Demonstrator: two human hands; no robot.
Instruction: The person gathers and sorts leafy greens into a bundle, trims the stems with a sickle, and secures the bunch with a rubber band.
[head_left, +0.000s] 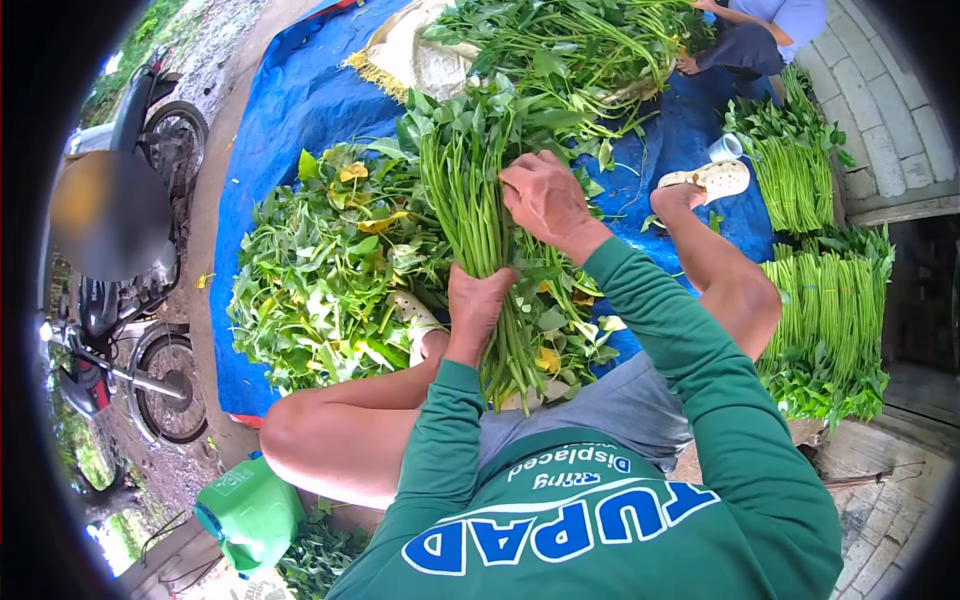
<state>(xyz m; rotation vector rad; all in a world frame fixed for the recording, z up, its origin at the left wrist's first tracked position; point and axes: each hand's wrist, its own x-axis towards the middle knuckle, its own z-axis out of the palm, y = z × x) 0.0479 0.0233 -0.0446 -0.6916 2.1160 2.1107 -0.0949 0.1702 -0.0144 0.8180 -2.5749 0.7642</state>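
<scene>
Bunching of leafy green stems, seen from above; clock positions are read from the bunch. The bunch of greens (462, 215) stands over the seated person's lap at mid-view, leaves toward 12 o'clock and stem ends toward 6. The left hand (480, 305), at 6 o'clock, is closed firmly round the stems, whose lower ends emerge below it. The right hand (550, 198), at 3 o'clock, lies against the bunch's side with its fingers bent; whether they pinch a stem cannot be told. A loose heap of leaves (310, 290), some yellow, spreads between 8 and 9 o'clock on a blue tarp (285, 95). A second pile of greens (575, 45) lies at 1 o'clock, beside a pale sack (430, 60) between 11 and 12. Another person (790, 20) sits at 2 o'clock, arms toward that pile. A white cup (725, 148) lies between 2 and 3 o'clock; stacked bundles (790, 185) stand at 3, with more just below. A motorcycle (98, 305) is near 9 o'clock, and a green container (252, 510) at 7.
</scene>
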